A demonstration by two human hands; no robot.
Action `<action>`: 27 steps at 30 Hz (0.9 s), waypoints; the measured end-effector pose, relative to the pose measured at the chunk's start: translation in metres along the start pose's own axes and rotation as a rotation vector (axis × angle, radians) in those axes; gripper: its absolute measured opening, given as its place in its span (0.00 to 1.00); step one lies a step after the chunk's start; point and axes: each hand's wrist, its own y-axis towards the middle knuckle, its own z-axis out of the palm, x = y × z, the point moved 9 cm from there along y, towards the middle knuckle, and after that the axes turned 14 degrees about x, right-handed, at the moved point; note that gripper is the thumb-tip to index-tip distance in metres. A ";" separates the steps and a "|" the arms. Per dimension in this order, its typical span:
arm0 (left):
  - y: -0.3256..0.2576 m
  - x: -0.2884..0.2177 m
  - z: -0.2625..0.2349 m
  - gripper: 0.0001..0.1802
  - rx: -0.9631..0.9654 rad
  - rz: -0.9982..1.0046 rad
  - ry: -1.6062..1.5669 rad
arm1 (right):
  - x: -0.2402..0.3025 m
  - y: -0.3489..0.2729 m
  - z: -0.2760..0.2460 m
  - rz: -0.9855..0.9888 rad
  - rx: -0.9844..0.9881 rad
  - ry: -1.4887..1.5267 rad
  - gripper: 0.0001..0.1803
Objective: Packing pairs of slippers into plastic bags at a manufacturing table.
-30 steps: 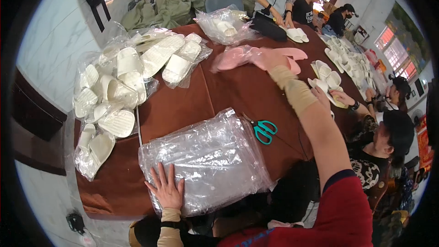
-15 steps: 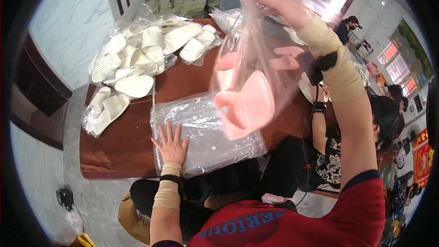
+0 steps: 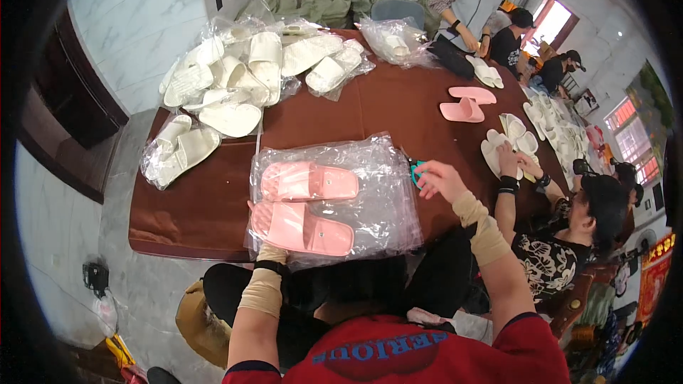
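Note:
A pair of pink slippers (image 3: 331, 182) lies flat in a clear plastic bag, soles down, on top of other clear bags (image 3: 384, 213) at the table's near edge. My left hand (image 3: 274, 253) is at the near left end of the pair; the closer slipper covers most of it, hiding its fingers. To the right of the bags, my right hand (image 3: 440, 180) hovers low with fingers bent and a little apart. Its fingertips are at a small tool with teal handles (image 3: 415, 172), and whether they touch it is unclear.
Bagged white slippers (image 3: 235, 78) are heaped on the far left of the brown-covered table (image 3: 192, 217). Unbagged pink slippers (image 3: 466, 107) lie farther right. Close on my right, a co-worker's hands (image 3: 509, 162) handle white slippers (image 3: 518, 135). Another person (image 3: 477, 3) stands at the far end.
The bag with pink slippers, held up by my right hand before, now lies on the clear bags. My right hand has come down to the teal-handled tool. My left hand has gone under the slippers.

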 end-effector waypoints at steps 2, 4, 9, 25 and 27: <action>-0.001 0.006 0.009 0.34 0.008 0.005 0.013 | 0.007 -0.003 0.041 0.058 0.041 0.082 0.15; 0.009 -0.004 0.015 0.34 0.011 0.040 0.012 | 0.002 -0.001 0.059 0.082 -0.036 -0.097 0.18; 0.023 -0.007 0.022 0.34 0.002 0.050 0.032 | 0.062 0.001 0.079 -0.264 -0.762 -0.959 0.25; -0.003 0.006 0.063 0.34 -0.157 -0.155 -0.015 | 0.004 0.035 0.060 -0.320 0.194 -0.250 0.14; -0.013 0.014 0.069 0.34 -0.164 -0.169 0.002 | 0.020 0.032 0.085 -0.234 0.321 -0.976 0.15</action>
